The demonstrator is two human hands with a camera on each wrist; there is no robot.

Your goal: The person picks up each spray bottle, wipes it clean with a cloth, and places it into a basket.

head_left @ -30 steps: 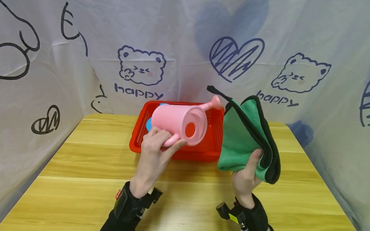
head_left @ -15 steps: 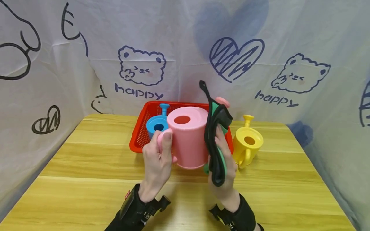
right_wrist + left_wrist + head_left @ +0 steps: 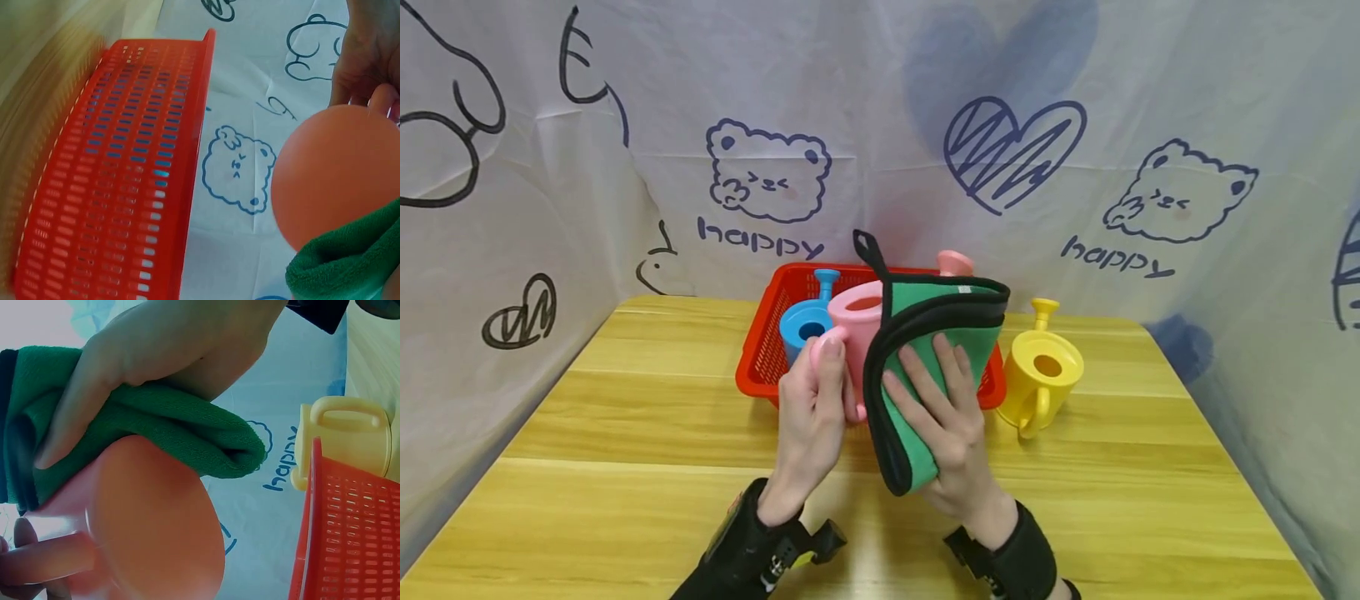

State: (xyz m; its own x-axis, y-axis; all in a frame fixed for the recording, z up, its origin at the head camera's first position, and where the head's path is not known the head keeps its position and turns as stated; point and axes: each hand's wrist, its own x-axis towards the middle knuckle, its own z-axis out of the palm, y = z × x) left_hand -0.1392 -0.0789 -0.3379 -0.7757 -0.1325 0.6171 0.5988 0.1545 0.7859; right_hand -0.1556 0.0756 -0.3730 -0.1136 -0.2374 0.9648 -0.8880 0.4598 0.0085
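Observation:
In the head view, my left hand (image 3: 808, 429) grips the handle of a pink watering can (image 3: 859, 354), lifted in front of a red basket. My right hand (image 3: 953, 433) holds a folded green cloth (image 3: 925, 300) with black edging against the can's right side, fingers spread over it. The cloth hides most of the can; its pink spout head (image 3: 955, 263) shows behind. From the left wrist, the can's round base (image 3: 159, 519) is seen with the cloth (image 3: 206, 434) lying along its side. The right wrist view shows that base (image 3: 337, 175) above the cloth's fold.
The red basket (image 3: 751, 382) stands at the back of the wooden table (image 3: 625, 467), with a blue watering can (image 3: 801, 318) inside. To its right stands a yellow watering can (image 3: 1022, 375). A white drawn-on curtain (image 3: 880, 100) closes off the back and sides.
The pink can has turned from lying sideways to more upright, baring the blue can. My right hand has brought the cloth leftward from the right onto the can's side, uncovering the yellow can.

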